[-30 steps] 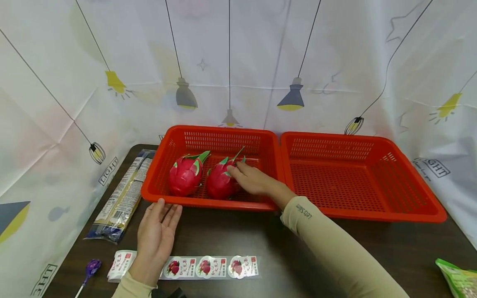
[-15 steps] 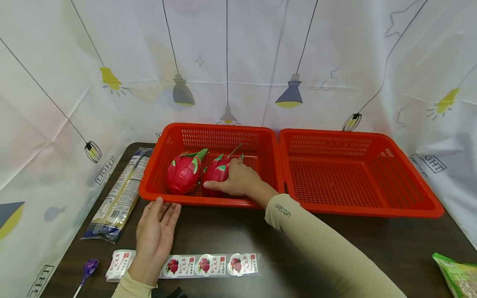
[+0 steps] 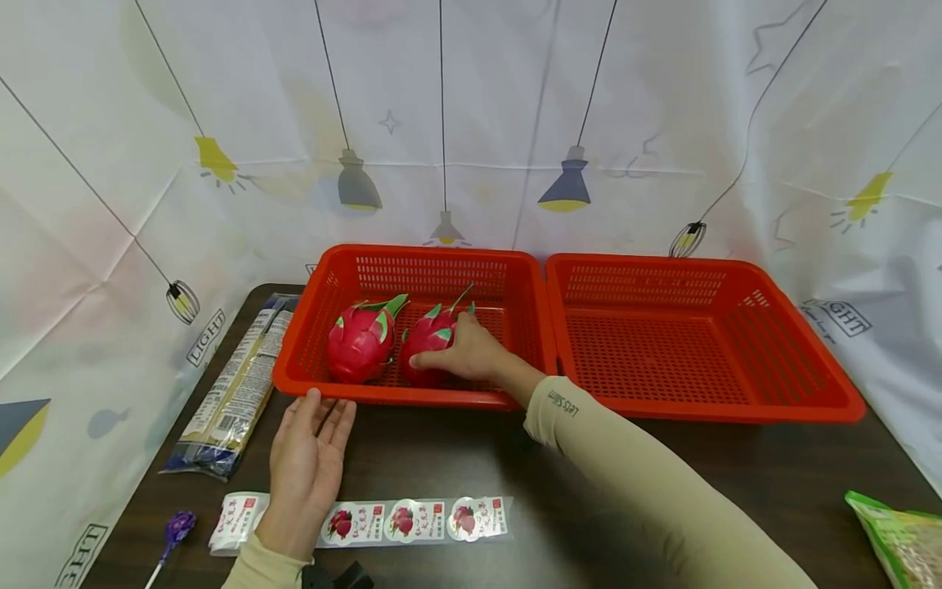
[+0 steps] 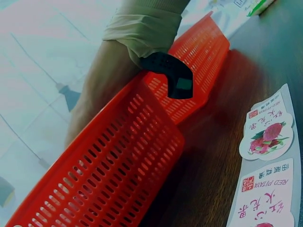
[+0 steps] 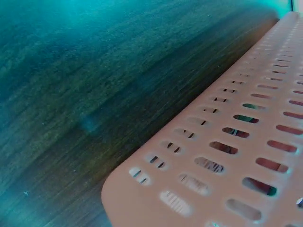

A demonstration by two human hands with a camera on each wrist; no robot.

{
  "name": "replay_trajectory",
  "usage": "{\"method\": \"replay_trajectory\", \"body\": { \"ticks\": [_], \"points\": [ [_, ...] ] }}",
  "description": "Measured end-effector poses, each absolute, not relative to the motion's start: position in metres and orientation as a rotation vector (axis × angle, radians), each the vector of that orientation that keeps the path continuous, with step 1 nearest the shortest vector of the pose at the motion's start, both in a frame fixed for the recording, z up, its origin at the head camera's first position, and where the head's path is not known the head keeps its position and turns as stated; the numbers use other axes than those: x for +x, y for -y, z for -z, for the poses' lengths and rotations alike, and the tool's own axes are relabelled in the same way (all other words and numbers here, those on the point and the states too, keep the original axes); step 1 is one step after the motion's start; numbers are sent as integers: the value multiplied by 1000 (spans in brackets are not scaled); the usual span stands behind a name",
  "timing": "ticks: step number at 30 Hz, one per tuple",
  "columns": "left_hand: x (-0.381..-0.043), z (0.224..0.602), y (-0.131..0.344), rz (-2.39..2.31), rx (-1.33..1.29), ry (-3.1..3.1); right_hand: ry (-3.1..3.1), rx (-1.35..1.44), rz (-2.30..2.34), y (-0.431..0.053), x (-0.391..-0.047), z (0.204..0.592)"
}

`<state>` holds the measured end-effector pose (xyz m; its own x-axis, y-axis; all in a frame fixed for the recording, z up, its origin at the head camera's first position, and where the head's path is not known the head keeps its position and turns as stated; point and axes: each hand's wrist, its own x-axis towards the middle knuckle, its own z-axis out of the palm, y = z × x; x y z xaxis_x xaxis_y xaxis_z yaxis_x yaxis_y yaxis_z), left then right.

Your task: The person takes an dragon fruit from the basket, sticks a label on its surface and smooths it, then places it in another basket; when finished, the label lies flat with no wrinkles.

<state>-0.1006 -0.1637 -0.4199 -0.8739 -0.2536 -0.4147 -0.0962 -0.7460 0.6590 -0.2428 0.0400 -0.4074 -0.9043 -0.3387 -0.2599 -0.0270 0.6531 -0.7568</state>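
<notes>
Swung down and around since a second earlier, a person's right hand (image 3: 471,352) grips the right-hand dragon fruit (image 3: 423,339), thumb across its near side and fingers around its right side, inside a red basket (image 3: 419,397). Another dragon fruit (image 3: 359,343) lies just left of those fingers; a second red basket (image 3: 648,352) stands to their right. Relaxed and palm up, the left hand (image 3: 305,466) rests its fingertips at the first basket's near rim. Left of its fingers lies a long plastic packet (image 3: 239,384); nearer the person than those fingers, a sticker strip (image 3: 419,522) stretches along the dark surface (image 3: 449,454).
</notes>
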Motion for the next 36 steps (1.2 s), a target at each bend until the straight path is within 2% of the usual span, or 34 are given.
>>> {"method": "replay_trajectory", "body": {
  "ticks": [5,12,23,31,36],
  "points": [
    [-100,420,164,2758,745,1065,-2486,-272,1171,-33,-242,406],
    [-101,418,165,2762,743,1014,-2640,-178,971,-18,-244,406],
    [-102,419,163,2757,753,1008,-2617,-73,1136,-29,-240,402],
    [-101,418,161,2750,757,1011,-2512,-19,1320,-48,-233,371],
    [-101,418,161,2747,732,1009,-2467,-123,1388,-76,-211,340]
  ]
}}
